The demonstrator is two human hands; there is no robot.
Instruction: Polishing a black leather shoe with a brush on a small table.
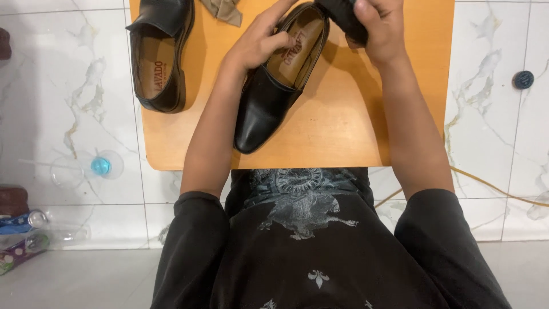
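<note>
left hand [260, 43] is gripping the rim of a black leather shoe [274, 86], fingers curled over the edge and into the opening, while the right hand [380, 28] is closing around a dark cloth [343, 17] and pressing it against the shoe's heel end. the cloth is sitting mostly under the right palm and running off the top edge of the view, so its full shape is hard to make out. the shoe is lying on an orange wooden board [343, 126] just below both hands, its toe pointing back toward the person's lap, its tan insole partly covered by the left fingers. well to the left of the left hand a second black shoe [160, 54] is resting on the same board, its heel cut off by the frame. a beige rag [223, 10] is lying just above the left hand, only its lower corner showing. on the white marble floor [68, 114] far left of the left forearm, a clear round lid with a blue centre [102, 166] is lying flat; its contents cannot be told. a small dark cap [522, 79] is sitting well right of the right arm.
</note>
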